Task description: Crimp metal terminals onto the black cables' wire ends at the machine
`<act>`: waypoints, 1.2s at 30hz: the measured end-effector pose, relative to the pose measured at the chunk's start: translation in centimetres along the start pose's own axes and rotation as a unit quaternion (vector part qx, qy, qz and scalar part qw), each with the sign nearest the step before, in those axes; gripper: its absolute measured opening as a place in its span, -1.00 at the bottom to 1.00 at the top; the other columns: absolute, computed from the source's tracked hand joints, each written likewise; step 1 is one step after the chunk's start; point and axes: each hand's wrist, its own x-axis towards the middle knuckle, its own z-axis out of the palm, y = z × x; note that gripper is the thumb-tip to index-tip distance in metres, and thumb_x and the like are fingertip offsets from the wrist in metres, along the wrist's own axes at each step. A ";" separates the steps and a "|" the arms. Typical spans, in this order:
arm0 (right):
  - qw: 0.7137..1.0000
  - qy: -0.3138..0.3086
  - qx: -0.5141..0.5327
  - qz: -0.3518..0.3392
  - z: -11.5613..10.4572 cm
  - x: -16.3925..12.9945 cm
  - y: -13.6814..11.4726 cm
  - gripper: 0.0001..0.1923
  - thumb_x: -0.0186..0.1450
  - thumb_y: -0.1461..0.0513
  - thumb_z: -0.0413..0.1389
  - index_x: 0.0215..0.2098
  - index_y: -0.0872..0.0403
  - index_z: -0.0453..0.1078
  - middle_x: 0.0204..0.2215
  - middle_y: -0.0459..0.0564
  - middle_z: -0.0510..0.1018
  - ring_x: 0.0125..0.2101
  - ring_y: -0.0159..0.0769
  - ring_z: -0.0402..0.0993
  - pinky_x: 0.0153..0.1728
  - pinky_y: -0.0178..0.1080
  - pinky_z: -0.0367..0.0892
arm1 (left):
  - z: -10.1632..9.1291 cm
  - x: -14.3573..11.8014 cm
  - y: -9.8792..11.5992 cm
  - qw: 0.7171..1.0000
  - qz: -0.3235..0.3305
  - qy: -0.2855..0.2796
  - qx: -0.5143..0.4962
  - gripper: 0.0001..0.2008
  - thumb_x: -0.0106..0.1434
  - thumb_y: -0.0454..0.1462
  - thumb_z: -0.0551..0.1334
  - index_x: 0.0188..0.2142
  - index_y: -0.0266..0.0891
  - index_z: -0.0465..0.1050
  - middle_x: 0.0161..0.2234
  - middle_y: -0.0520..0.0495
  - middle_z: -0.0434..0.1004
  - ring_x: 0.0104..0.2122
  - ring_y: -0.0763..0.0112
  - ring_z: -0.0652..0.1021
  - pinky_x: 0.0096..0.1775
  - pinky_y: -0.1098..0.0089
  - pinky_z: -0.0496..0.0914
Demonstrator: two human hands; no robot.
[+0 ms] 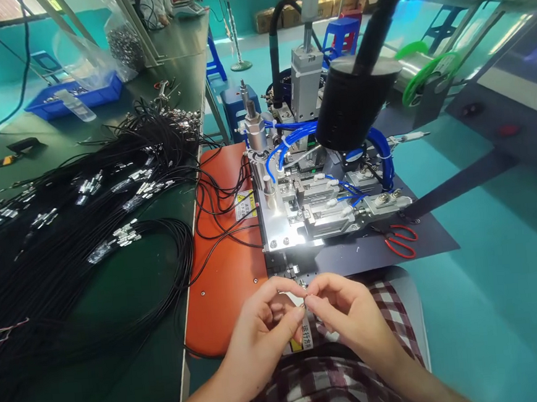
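Observation:
My left hand (264,325) and my right hand (344,309) meet at the fingertips, low in the head view and above my lap. Both are closed in a pinch around something tiny, mostly covered by the fingers and too small to name. Just beyond them stands a metal bench machine (315,203) with clamps, cylinders and blue air tubes (298,135). An orange-red plate (227,272) lies to the left of the machine, with black cables (219,229) running across it.
Bundles of black cables with metal connectors (126,234) cover the green table (118,299) at left. Behind them sits a blue tray (74,98). Red-handled scissors (402,240) lie right of the machine. A black cylinder (347,105) on an arm hangs over it.

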 end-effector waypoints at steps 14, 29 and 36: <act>0.998 -0.014 0.062 0.009 0.0 0.1 0.8 -0.72 0.18 0.07 0.19 -0.46 0.11 0.33 -0.73 -0.28 0.21 -0.68 -0.53 0.04 -0.63 -0.40 -0.01 | -0.3 0.4 -0.2 0.999 -0.012 -0.033 -0.036 -0.74 0.28 -0.19 0.18 -0.08 -0.25 0.29 -0.62 0.14 0.31 -0.69 0.67 0.18 -0.63 0.60 0.04; 0.999 0.023 -0.012 -0.034 -1.1 -0.6 0.7 -0.85 0.25 0.16 0.12 -0.41 0.07 0.34 -0.61 -0.21 0.28 -0.63 -0.50 0.11 -0.61 -0.40 0.08 | -0.6 0.5 0.1 0.999 -0.037 0.034 0.003 -0.83 0.18 -0.20 0.26 -0.38 -0.28 0.38 -0.61 0.11 0.33 -0.65 0.63 0.25 -0.58 0.57 0.15; 0.991 0.033 -0.100 -0.086 0.1 -1.1 0.3 -0.91 0.17 0.26 0.19 -0.47 0.07 0.38 -0.56 -0.16 0.37 -0.57 -0.43 0.24 -0.55 -0.36 0.19 | 0.2 -0.5 -1.2 0.969 0.119 0.113 0.183 -0.86 0.22 -0.29 0.22 -0.47 -0.24 0.35 -0.47 0.02 0.36 -0.44 0.46 0.38 -0.40 0.48 0.28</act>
